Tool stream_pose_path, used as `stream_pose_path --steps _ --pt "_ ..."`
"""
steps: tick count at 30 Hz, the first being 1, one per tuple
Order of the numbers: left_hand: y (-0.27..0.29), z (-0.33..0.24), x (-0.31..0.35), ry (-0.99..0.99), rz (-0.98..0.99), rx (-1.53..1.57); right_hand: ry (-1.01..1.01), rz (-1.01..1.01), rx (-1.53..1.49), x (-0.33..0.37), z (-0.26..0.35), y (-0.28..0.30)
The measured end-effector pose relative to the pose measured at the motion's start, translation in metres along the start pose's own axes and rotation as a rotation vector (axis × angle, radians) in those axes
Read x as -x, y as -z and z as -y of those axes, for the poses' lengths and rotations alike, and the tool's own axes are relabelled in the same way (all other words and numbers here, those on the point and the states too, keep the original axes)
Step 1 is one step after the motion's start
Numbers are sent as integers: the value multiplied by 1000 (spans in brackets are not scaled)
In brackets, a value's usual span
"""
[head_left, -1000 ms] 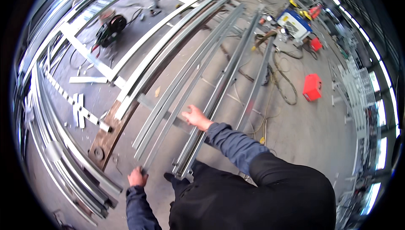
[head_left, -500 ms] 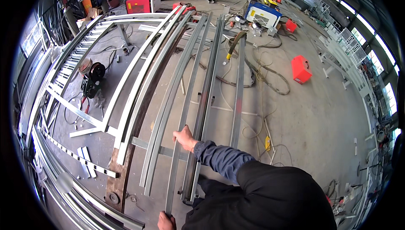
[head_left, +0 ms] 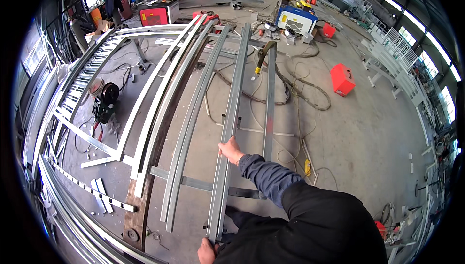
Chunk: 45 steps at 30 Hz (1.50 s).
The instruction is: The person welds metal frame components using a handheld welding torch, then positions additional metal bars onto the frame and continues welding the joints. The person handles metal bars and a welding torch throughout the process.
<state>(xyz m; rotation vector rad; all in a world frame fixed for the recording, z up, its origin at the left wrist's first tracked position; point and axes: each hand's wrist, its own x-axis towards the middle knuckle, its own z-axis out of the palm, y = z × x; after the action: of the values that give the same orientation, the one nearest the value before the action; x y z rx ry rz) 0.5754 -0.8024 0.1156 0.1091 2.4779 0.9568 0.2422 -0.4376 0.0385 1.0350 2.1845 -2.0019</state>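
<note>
My right hand is closed round a long galvanised metal bar, its arm reaching across from the right. At the bar's near end, my left hand grips low down by the picture's lower edge. The held bar lies along a darker bar with small dark clips standing out at its sides. To the left is a pair of similar bars; a single bar lies on the right. All of them cross a flat metal crosspiece.
Further left, pale bars rest by a rusty beam. A wire-reel machine stands among frames. Hoses and cables coil on the floor beyond the right bar. A red case, a blue-and-white machine and a red-and-white machine stand farther off.
Both hands have carried the metal bar to the right. It was apart from the darker clipped bar and is now up against or over it, covering much of it.
</note>
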Motion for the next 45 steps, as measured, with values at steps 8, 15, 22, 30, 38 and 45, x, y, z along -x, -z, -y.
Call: stream_pose_path --steps 8,15,22,30,38,45 --pt "-20 15 -25 -13 121 -43 16 39 77 -53 -25 14" --pt "-30 10 -43 -57 28 -48 139 -37 283 -78 -21 14" --pt "-17 -18 -41 -130 -54 -131 137 -25 358 -83 -12 25" --pt "-28 -16 -58 -180 -192 -145 191 -97 769 -25 -7 14" --pt "-41 13 -75 -122 -222 -53 150 -71 980 -11 -16 3" --pt "-34 49 -38 -117 -303 27 198 -94 914 -11 -27 -13"
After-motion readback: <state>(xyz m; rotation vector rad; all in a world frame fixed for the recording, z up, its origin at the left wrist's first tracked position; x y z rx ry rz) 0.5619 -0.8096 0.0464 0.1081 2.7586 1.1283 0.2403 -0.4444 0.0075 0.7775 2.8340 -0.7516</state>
